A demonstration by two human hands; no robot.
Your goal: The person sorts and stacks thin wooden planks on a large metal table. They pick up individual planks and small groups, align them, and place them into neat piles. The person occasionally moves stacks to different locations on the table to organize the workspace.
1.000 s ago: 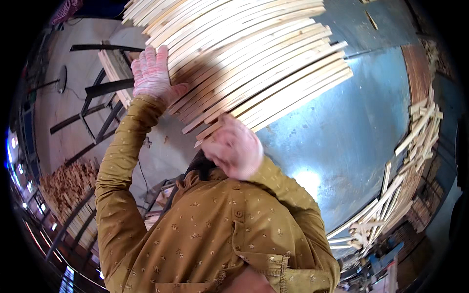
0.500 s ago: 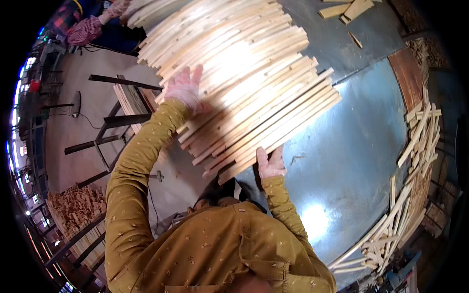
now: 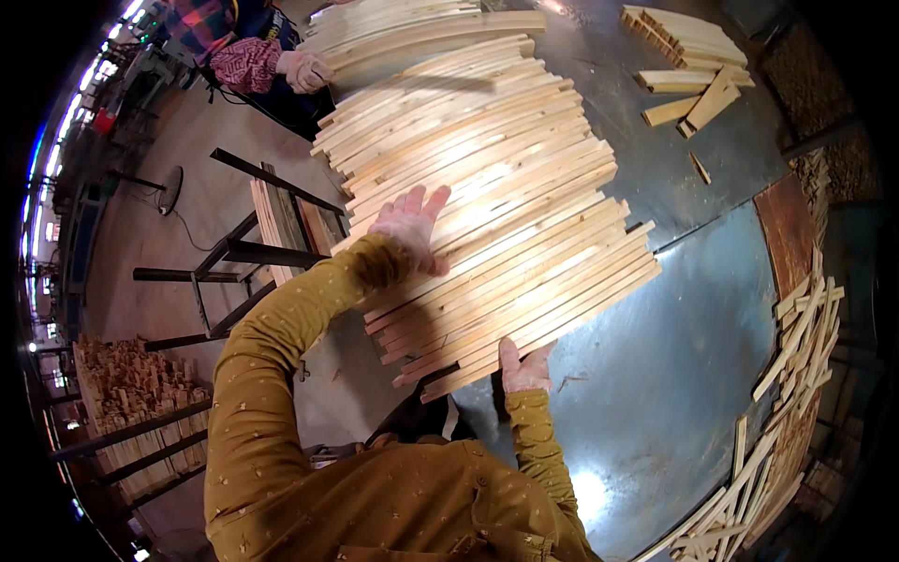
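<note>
A wide layer of pale wooden strips (image 3: 487, 187) lies side by side on the metal table, their ends uneven. On the left part of the layer rests my left hand (image 3: 410, 227), open, its fingers spread flat across several strips. My right hand (image 3: 527, 367) is at the nearest strip's long edge, thumb and fingers apart, touching that edge and not wrapped round it. Part of its fingers is hard to make out against the wood.
The bluish metal table (image 3: 684, 309) extends to the right. Loose offcuts (image 3: 707, 103) and a slat stack (image 3: 693, 37) lie far right; scrap strips (image 3: 796, 347) heap along the right rim. A black metal frame (image 3: 239, 253) stands left. A co-worker's hand (image 3: 304, 71) is near the far strips.
The view has shifted, so the strips sit lower in it and more of the far table shows. My left hand has moved right over the layer; my right hand stays by the near edge.
</note>
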